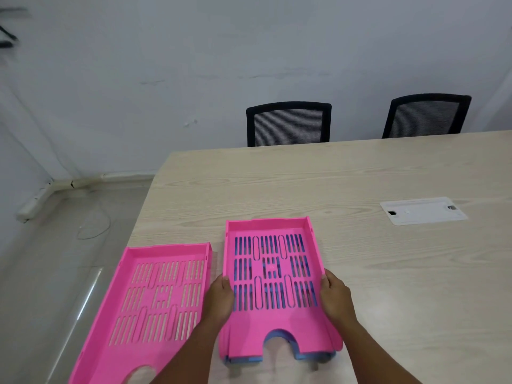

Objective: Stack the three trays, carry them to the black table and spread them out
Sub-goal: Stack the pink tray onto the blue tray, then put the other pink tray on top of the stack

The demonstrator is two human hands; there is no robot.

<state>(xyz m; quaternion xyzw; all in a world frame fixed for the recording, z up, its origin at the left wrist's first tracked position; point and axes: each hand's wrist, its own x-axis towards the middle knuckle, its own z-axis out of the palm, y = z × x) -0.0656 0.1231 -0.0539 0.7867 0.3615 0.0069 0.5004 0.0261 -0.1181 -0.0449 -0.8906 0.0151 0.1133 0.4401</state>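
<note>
A pink slotted tray (273, 322) sits on top of a blue tray (302, 356), whose blue shows through the slots and at the near edge. My left hand (220, 297) grips the pink tray's left side and my right hand (336, 296) grips its right side. A second pink tray (155, 336) lies flat to the left, near the corner of the light wooden table (360, 176), untouched.
A white cable hatch (422, 210) is set into the tabletop at the right. Two black mesh chairs (289, 123) (426, 115) stand behind the far edge. The table's left edge drops to a grey tiled floor (55, 259) with a loose cable.
</note>
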